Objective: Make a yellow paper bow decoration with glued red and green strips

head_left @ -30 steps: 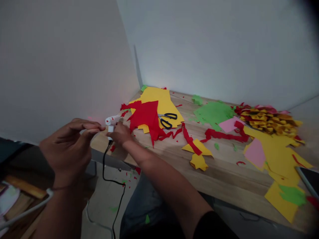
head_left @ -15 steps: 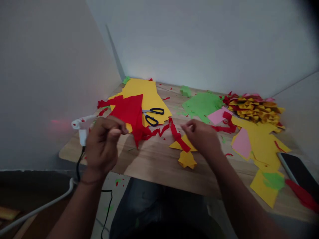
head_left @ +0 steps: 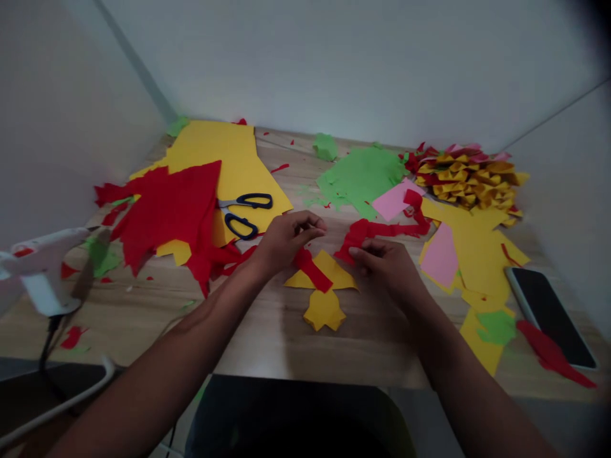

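My right hand [head_left: 384,261] pinches a red paper piece [head_left: 354,240] between thumb and fingers, just above the table's middle. To its left, my left hand [head_left: 296,235] has its thumb and fingers drawn together; whether something small is between them is hidden. A red strip [head_left: 315,272] lies below it, across a yellow paper triangle [head_left: 337,270]. Nearer the front edge sits a small folded yellow paper shape [head_left: 324,310]. Another red strip [head_left: 396,229] runs right from beside the held piece.
Scissors [head_left: 241,226] lie on yellow sheets [head_left: 238,162] beside red paper [head_left: 167,213]. A white glue gun [head_left: 50,270] stands at left. Green paper [head_left: 365,181], a folded yellow-and-red pile [head_left: 477,184] and a phone [head_left: 551,315] are at right.
My left hand has moved right, to near the table's middle. My right hand now has a red piece in its fingers. The view has shifted, showing more of the glue gun.
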A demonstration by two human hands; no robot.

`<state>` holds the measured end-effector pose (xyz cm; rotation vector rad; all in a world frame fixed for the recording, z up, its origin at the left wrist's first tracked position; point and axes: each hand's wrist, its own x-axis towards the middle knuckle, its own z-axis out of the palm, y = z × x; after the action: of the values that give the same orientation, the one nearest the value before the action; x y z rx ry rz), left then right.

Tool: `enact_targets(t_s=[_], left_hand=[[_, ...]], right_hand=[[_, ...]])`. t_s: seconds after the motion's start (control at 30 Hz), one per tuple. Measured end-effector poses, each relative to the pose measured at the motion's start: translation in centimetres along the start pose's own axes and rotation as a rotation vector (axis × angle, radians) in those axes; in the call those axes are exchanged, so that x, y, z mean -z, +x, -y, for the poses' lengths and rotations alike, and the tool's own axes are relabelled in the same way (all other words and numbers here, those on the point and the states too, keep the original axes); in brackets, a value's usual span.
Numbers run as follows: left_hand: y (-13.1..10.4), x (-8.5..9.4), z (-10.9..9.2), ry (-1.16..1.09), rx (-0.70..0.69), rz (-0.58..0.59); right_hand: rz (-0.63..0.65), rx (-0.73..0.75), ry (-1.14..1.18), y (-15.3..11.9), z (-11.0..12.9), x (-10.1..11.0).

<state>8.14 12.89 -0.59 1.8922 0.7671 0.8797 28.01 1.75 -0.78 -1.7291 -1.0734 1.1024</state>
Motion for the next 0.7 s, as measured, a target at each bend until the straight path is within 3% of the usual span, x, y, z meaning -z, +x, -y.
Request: enact_targets(t_s=[0.17, 0.37, 0.53, 0.7], left_hand=[[-0.6, 1.0, 0.8, 0.097, 0.019, 0.093], [-0.9, 0.7, 1.0, 0.268, -0.114, 0.206], [-1.3, 0.6, 0.4, 0.387, -0.187, 0.241], [-2.8, 0.8, -0.9, 0.415, -0.101, 0.259]], right_hand=[[0.106, -0.126, 0.088, -1.7, 0.2, -1.2], [0.028, 0.056, -0.217, -2.6, -0.3, -2.4], [-0.003, 0.085, -0.337, -2.3, -0.9, -2.7], [-0.024, 0.118, -0.403, -2.4, -1.2, -2.9]])
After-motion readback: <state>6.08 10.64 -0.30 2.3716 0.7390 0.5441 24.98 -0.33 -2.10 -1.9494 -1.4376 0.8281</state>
